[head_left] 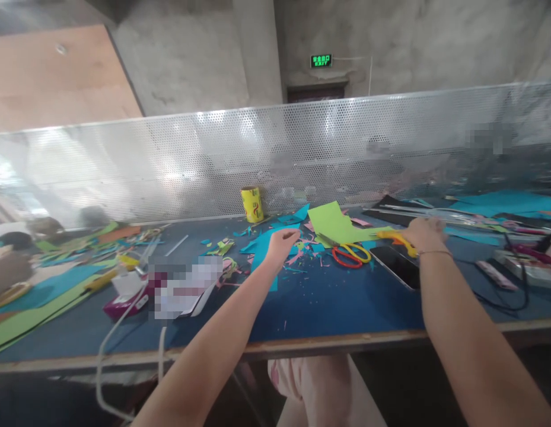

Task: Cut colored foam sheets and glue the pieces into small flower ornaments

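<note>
My left hand [284, 240] is closed in a pinch over blue paper [261, 249] and small scraps; anything between the fingertips is too small to make out. Farther right, my right hand [427, 233] has its fingers curled at the clear sticks [457, 217], and what they grip is hidden. A yellow tool with an orange trigger [396, 238], resembling a glue gun, lies against that hand. Between the hands are scissors with red and yellow handles [353, 255] and a light green paper sheet [331, 223]. A dark-screened phone [397, 267] rests below my right hand.
A yellow tape roll [251, 204] stands before the perforated metal panel [204, 160]. On the left sit a purple power strip [124, 303] with a white cable and a pale, partly blurred packet [188, 290]. Coloured paper and cables cover both ends of the blue table [319, 314].
</note>
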{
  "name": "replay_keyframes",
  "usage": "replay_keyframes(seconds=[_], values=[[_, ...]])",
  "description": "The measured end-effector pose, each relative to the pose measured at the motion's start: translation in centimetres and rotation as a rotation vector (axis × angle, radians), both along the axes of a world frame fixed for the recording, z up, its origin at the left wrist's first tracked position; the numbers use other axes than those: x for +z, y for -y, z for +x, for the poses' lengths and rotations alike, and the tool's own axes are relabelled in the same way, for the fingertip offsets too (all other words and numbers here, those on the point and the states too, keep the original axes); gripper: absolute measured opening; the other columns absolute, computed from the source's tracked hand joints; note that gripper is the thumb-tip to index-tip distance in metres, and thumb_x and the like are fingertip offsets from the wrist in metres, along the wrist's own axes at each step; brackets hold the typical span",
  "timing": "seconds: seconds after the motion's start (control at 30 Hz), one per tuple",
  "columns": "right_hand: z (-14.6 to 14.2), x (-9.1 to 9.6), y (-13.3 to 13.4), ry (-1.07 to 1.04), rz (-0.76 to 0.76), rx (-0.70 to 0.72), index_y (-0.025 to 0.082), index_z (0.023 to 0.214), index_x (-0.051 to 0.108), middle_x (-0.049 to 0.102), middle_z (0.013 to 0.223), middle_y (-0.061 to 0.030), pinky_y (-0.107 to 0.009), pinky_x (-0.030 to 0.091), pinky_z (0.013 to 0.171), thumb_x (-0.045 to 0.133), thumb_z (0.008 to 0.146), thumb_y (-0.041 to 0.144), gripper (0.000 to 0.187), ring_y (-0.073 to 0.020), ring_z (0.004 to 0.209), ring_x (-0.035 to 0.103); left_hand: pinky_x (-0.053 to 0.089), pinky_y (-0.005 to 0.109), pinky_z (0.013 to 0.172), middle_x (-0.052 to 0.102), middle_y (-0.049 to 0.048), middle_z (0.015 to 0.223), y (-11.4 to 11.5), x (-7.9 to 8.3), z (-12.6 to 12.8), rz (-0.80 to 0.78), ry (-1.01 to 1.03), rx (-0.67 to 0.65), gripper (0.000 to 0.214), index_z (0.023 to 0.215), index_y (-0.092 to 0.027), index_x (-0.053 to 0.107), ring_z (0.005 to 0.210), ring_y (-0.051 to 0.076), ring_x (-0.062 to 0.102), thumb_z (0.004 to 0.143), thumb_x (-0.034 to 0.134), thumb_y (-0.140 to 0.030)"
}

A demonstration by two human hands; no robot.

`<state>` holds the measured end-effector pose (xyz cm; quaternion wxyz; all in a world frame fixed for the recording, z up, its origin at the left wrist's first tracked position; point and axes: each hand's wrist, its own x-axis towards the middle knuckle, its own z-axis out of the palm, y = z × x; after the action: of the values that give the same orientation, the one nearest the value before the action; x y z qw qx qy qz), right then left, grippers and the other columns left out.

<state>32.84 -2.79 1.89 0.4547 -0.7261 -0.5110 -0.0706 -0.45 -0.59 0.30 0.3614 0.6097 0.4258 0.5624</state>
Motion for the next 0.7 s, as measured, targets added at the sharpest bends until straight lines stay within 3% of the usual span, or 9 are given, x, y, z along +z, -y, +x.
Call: replay_keyframes(seconds=[0.03, 0.07, 0.13, 0.23, 0.3, 0.43, 0.7], values=[[-0.8, 0.1, -0.1, 0.026, 0.061, -0.112, 0.015, 0.081, 0.054, 0.055, 0.088, -0.0196, -0.045, 0.041, 0.067, 0.066, 0.052, 0.023, 0.032, -0.0341, 0.092, 0.051, 0.041, 0.03, 0.072, 0.062, 0.0042, 0.073, 0.1, 0.1, 0.1, 0.081, -0.068, 0.031, 0.01, 0.068, -0.018, 0.065, 0.074, 0.016, 0.054, 0.062, 0.06, -0.024], [-2.0, 0.2, -0.3, 0.064, 0.085, -0.108, 0.014, 0.083, 0.054, 0.055, 0.091, -0.0197, -0.044, 0.041, 0.071, 0.063, 0.057, 0.023, 0.029, -0.0333, 0.096, 0.049, 0.04, 0.03, 0.074, 0.062, 0.0045, 0.075, 0.3, 0.2, 0.1, 0.164, -0.132, 0.053, 0.008, 0.067, -0.019, 0.065, 0.077, 0.017, 0.054, 0.062, 0.06, -0.023], [-5.6, 0.3, -0.5, 0.088, 0.078, 0.168, 0.015, 0.079, 0.054, 0.058, 0.085, -0.0142, -0.038, 0.042, 0.072, 0.054, 0.067, 0.025, 0.016, -0.0261, 0.087, 0.054, 0.039, 0.031, 0.078, 0.062, 0.005, 0.08, 0.6, 0.3, 0.2, 0.309, -0.243, 0.077, 0.006, 0.065, -0.02, 0.065, 0.081, 0.018, 0.054, 0.063, 0.059, -0.021], [-11.8, -0.3, -0.5, 0.088, 0.056, 0.632, 0.017, 0.077, 0.056, 0.061, 0.082, -0.0068, -0.03, 0.044, 0.07, 0.048, 0.073, 0.026, 0.012, -0.0164, 0.076, 0.056, 0.037, 0.032, 0.082, 0.061, 0.0052, 0.081, 0.8, 0.3, 0.2, 0.439, -0.364, 0.077, 0.008, 0.064, -0.022, 0.065, 0.083, 0.018, 0.054, 0.066, 0.058, -0.02], [-15.0, -1.1, -0.2, 0.085, 0.051, 0.775, 0.018, 0.078, 0.057, 0.061, 0.081, -0.0054, -0.027, 0.044, 0.067, 0.049, 0.074, 0.027, 0.013, -0.0147, 0.073, 0.056, 0.038, 0.032, 0.081, 0.06, 0.0053, 0.082, 0.8, 0.1, 0.3, 0.487, -0.426, 0.073, 0.009, 0.065, -0.022, 0.065, 0.084, 0.018, 0.053, 0.067, 0.056, -0.021], [-17.4, -2.1, 0.3, 0.117, 0.128, 0.804, 0.016, 0.081, 0.058, 0.061, 0.082, -0.0065, -0.026, 0.044, 0.068, 0.05, 0.074, 0.024, 0.013, -0.0149, 0.076, 0.056, 0.039, 0.031, 0.08, 0.06, 0.0056, 0.084, 0.8, -0.3, 0.5, 0.558, -0.567, 0.103, 0.01, 0.067, -0.021, 0.065, 0.084, 0.018, 0.053, 0.068, 0.055, -0.019], [-17.5, -1.8, 0.8, 0.252, 0.178, 0.732, 0.015, 0.074, 0.059, 0.061, 0.077, -0.0069, -0.027, 0.042, 0.068, 0.048, 0.074, 0.016, 0.011, -0.0161, 0.073, 0.055, 0.041, 0.03, 0.076, 0.059, 0.0047, 0.084, 0.9, -0.7, 1.1, 0.681, -0.725, 0.123, 0.012, 0.07, -0.019, 0.065, 0.081, 0.016, 0.053, 0.07, 0.053, -0.017]])
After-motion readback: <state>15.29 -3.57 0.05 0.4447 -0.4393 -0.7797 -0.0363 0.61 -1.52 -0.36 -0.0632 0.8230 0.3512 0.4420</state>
